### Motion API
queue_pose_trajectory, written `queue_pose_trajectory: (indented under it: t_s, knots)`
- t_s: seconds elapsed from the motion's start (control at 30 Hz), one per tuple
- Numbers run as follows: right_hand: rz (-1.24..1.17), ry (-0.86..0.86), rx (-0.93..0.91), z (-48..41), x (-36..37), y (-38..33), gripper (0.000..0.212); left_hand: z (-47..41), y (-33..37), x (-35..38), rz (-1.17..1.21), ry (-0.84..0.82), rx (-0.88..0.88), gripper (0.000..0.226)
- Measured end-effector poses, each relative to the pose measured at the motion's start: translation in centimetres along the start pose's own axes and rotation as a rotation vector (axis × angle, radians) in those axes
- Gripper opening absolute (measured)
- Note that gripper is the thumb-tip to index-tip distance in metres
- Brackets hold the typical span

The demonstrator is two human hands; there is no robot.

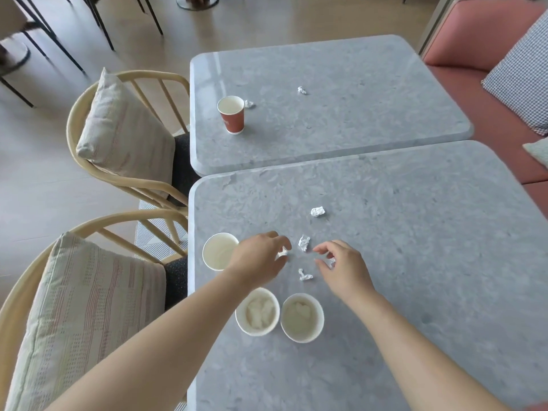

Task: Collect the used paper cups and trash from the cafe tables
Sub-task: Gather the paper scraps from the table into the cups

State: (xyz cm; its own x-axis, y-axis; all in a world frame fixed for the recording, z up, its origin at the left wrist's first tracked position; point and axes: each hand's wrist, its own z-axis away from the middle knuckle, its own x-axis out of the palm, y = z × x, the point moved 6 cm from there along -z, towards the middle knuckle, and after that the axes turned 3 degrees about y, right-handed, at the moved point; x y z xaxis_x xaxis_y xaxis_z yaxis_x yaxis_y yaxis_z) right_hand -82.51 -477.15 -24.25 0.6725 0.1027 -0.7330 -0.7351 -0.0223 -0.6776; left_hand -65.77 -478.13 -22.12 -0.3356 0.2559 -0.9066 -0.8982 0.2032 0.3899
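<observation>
On the near grey table my left hand pinches a crumpled paper scrap beside an empty paper cup. A small white scrap sits in the curled fingers of my right hand. Between the hands lie two loose scraps, with a third farther off. Two cups near me hold crumpled paper. On the far table stands a red cup with two scraps.
Two rattan chairs with striped cushions stand along the tables' left side. A pink bench with a checked pillow runs along the right. Dark chair legs stand on the floor at the back left.
</observation>
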Motion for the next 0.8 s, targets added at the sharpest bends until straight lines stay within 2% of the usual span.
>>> queue_pose_trajectory:
  t_s: [0.23,0.37,0.53,0.7,0.8]
  knots:
    - [0.115,-0.277,0.043,-1.1,4.0,2.8,0.023,-2.9,0.2,3.6,-0.012,-0.190,-0.009,0.026]
    - [0.135,-0.353,0.051,-1.2,5.7,3.7,0.023,-4.2,-0.4,4.9,-0.035,-0.237,-0.023,0.028]
    - [0.161,-0.333,0.003,-1.7,6.5,3.8,0.008,-4.6,-1.3,6.6,-0.056,-0.303,-0.028,0.026]
    - [0.130,-0.102,-0.023,-3.8,4.8,3.3,0.004,-5.1,-2.4,7.0,-0.009,-0.327,-0.058,0.018]
    - [0.132,-0.061,-0.036,-5.2,4.6,3.0,0.005,-5.4,-3.0,6.2,0.035,-0.288,-0.093,0.019]
